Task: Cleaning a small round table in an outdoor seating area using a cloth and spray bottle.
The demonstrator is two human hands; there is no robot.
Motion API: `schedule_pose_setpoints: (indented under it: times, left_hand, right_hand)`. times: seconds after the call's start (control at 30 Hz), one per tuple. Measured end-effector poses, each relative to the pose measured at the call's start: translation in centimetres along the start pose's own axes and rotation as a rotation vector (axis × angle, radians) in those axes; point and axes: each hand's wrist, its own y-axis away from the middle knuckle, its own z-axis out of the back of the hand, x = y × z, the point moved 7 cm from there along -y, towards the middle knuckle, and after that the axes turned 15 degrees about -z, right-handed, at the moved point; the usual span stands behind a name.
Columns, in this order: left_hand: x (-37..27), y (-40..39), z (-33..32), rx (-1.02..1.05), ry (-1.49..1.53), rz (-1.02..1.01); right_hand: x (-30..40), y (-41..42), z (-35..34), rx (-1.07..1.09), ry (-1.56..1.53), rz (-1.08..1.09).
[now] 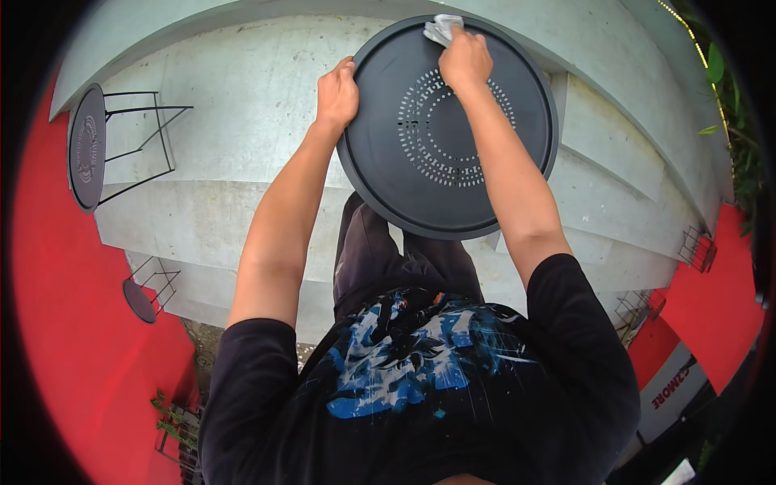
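Note:
A round dark-grey tabletop [379, 167] with a raised rim and rings of small perforations is in front of my legs. My left hand [337, 94] grips its rim at the left, the fingertips partly hidden. Bunched in the fingers of my right hand [465, 63] is a white cloth [441, 29], pressed against the tabletop by the far rim. My right forearm crosses over part of the perforated pattern. Whatever supports the tabletop underneath is hidden.
At the left stands a similar round table [86, 148] with thin black metal legs, and a smaller one [139, 301] is lower down. Pale concrete steps [230, 145] run below me, beside red surfaces [54, 260]. Metal frames [697, 248] and leafy plants [715, 63] are at the right.

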Motion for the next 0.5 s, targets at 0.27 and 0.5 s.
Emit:
schedule_pose_setpoints:
  times: [0.27,0.5]
  left_hand:
    - [0.6,0.1,-0.3,0.025,0.094,-0.058]
    - [2.1,0.3,-2.3,0.029,0.684,0.068]
  right_hand:
    - [6.4,6.2,-2.0,0.460,-0.227,0.294]
    - [5.4,12.4,-2.2,0.864,-0.419,0.488]
